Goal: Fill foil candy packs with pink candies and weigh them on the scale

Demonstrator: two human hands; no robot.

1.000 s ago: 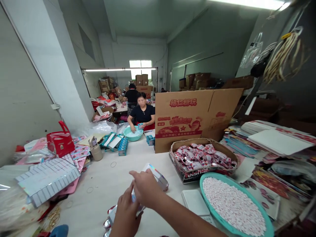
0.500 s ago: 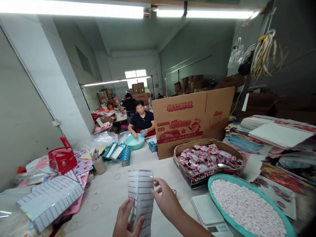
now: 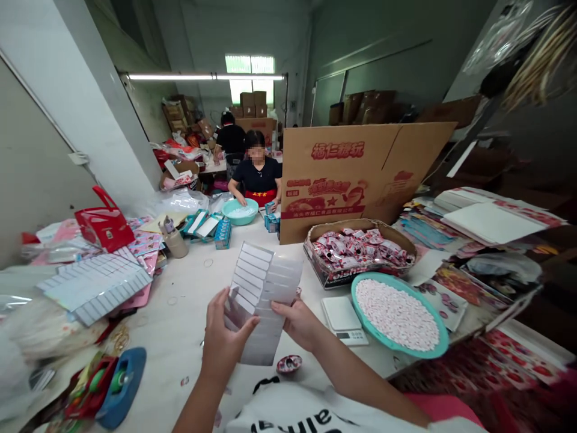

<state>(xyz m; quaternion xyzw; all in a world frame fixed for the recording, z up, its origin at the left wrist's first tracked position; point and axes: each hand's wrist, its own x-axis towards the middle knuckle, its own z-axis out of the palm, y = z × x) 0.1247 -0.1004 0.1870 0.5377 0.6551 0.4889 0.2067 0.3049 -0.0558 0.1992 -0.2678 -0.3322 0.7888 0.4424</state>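
Note:
A shiny silver sheet of rectangular stickers is held upright in front of me over the white table. My left hand grips its lower left edge, thumb on the front. My right hand pinches its right side, fingers closed on the sheet. Just below the sheet a small round red-and-silver piece lies on the table.
A teal basin of small white candies, a white scale and a carton of pink packets stand to the right. A tall cardboard box rises behind. More sticker sheets, a red gift box and a tape dispenser lie left. A seated person in black works across the table.
The sticker sheet has been raised and unfolded wider between my hands. The camera has tilted down and my hands now sit higher in view.

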